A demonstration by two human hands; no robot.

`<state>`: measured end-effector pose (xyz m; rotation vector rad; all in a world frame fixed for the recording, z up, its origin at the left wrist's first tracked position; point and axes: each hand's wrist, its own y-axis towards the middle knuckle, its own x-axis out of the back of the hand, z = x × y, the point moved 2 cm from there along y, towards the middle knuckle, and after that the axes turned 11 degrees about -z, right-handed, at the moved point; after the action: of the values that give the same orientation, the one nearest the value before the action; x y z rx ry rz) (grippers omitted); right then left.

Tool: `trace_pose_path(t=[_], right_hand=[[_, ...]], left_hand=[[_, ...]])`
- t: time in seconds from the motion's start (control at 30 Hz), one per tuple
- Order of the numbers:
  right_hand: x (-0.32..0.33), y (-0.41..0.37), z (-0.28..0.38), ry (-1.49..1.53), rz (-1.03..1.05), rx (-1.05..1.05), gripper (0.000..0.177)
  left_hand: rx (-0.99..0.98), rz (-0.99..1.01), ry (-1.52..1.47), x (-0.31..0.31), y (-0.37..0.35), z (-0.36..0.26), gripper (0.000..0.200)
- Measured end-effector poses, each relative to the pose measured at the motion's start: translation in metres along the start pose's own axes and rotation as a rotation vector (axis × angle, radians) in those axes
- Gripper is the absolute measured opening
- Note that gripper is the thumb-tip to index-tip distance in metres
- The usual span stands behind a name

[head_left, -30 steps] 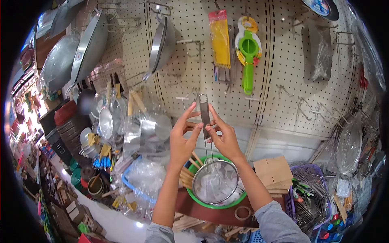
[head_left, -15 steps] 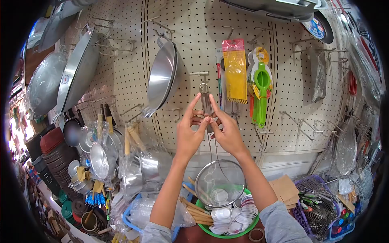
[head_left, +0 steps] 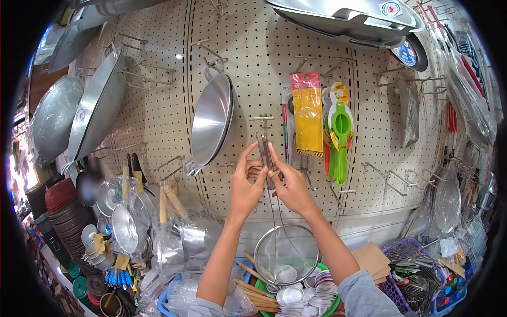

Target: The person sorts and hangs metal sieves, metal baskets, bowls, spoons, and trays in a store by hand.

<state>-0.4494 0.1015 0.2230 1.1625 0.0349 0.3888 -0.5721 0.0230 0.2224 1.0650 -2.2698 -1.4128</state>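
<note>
The fingers (head_left: 277, 158) hide the middle of the flat handle of the round wire-mesh strainer (head_left: 285, 254). The top edge cuts off the large steel pan (head_left: 343, 21). Print on the yellow packet (head_left: 308, 113) is too small to read.

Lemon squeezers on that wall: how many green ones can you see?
1. The green squeezer hangs on the pegboard, right of the yellow packet and of the strainer that the left hand and right hand hold. More may hide behind it.
</note>
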Motion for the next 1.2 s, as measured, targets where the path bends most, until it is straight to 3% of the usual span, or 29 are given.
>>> trace_pose_path(t=[0.4, 0.5, 1.1, 1.2], right_hand=[[-0.005, -0.002, -0.014, -0.083, -0.001, -0.040, 0.069], [-0.007, -0.002, -0.021, -0.055, 0.015, -0.148, 0.070], [-0.021, 0.030, -0.069, -0.200, -0.005, -0.146, 0.075], [-0.024, 0.031, -0.079, -0.227, -0.094, -0.027, 0.074]], left_hand=[[0.048, 0.071, 0.034, 0.003, 0.007, 0.015, 0.064], [0.055, 0.093, 0.091, 0.001, 0.010, 0.022, 0.065], [0.044, 0.223, 0.314, -0.012, 0.042, 0.051, 0.086], [0.049, 0.242, 0.314, -0.013, 0.044, 0.054, 0.087]])
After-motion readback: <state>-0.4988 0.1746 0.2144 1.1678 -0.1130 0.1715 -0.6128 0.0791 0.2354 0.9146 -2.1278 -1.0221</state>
